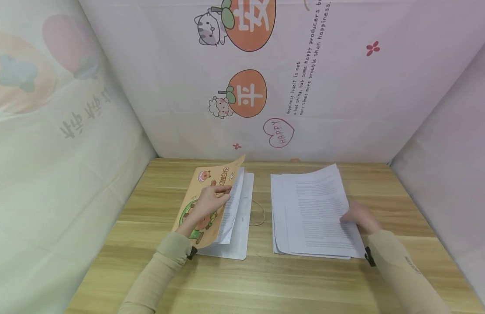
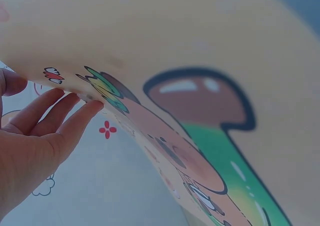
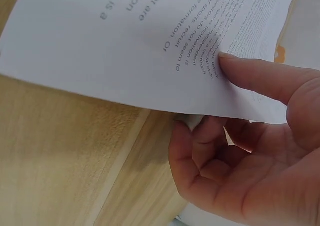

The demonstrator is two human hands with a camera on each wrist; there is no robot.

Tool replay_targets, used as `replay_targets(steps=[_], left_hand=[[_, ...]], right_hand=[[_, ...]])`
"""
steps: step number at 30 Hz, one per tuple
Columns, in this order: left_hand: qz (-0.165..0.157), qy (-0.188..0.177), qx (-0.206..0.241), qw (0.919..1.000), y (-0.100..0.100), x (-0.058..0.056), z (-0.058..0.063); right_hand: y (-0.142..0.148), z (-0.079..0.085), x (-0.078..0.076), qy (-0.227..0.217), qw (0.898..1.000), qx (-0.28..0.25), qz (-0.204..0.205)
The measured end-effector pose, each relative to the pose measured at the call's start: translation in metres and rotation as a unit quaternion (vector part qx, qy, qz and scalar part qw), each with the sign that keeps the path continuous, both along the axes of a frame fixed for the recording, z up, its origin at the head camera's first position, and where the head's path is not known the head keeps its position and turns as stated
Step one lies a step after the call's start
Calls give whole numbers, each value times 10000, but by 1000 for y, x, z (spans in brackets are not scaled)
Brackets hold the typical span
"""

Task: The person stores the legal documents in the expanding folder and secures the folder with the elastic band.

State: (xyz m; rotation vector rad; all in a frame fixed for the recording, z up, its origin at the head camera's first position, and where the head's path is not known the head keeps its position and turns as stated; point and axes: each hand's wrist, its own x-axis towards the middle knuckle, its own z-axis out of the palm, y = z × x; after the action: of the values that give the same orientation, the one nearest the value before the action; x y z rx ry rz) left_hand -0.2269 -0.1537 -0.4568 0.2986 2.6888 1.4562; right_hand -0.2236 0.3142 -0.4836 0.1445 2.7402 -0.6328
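On the left lies a tan folder (image 1: 204, 174) with a cartoon capybara cover, its front cover lifted and bowed. Printed sheets (image 1: 235, 205) show inside it, over a pale back cover (image 1: 246, 226). My left hand (image 1: 208, 203) holds the lifted cover near its free edge; in the left wrist view the fingers (image 2: 75, 118) meet the cover. To the right is a stack of printed papers (image 1: 318, 213). My right hand (image 1: 362, 216) pinches the stack's right edge, thumb (image 3: 260, 76) on the top sheet and the other fingers curled beneath, partly hidden.
A thin elastic loop (image 1: 262, 213) extends from the folder's right edge onto the wooden table (image 1: 262, 283). A printed fabric backdrop (image 1: 328, 109) stands behind the table, with fabric walls at the left (image 1: 38, 174) and right (image 1: 454, 144).
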Motion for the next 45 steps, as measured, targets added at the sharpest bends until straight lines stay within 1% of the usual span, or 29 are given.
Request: replay_targets(steps=[3, 8, 10, 17, 21, 24, 27, 32, 37, 40, 45], left_hand=[[-24, 1, 14, 10000, 0, 0, 0], [-46, 38, 48, 10000, 0, 1, 1], [-51, 48, 52, 10000, 0, 2, 2], [-72, 47, 37, 10000, 0, 3, 2], [-67, 18, 47, 10000, -1, 3, 2], [-48, 40, 38, 10000, -1, 3, 2], [-45, 71, 30, 10000, -1, 3, 3], [-39, 95, 12, 9999, -1, 3, 3], [-11, 27, 6, 10000, -1, 3, 2], [6, -12, 4, 10000, 0, 2, 2], [5, 32, -14, 10000, 0, 1, 1]], right_hand=[[1, 1, 2, 19, 9998, -177, 4], [6, 0, 8, 19, 9976, -684, 59], [8, 0, 8, 22, 9971, -760, 93], [15, 1, 9, 25, 9969, -732, 280], [16, 5, 9, -31, 9966, -759, 315], [16, 8, 9, -19, 9968, -709, 368], [18, 10, 11, 9, 9961, -782, 410], [24, 12, 12, -40, 9952, -933, 302], [28, 15, 13, -230, 9908, -1322, 177], [29, 17, 14, -261, 9875, -1548, 107], [35, 16, 16, -292, 9792, -2007, 94]])
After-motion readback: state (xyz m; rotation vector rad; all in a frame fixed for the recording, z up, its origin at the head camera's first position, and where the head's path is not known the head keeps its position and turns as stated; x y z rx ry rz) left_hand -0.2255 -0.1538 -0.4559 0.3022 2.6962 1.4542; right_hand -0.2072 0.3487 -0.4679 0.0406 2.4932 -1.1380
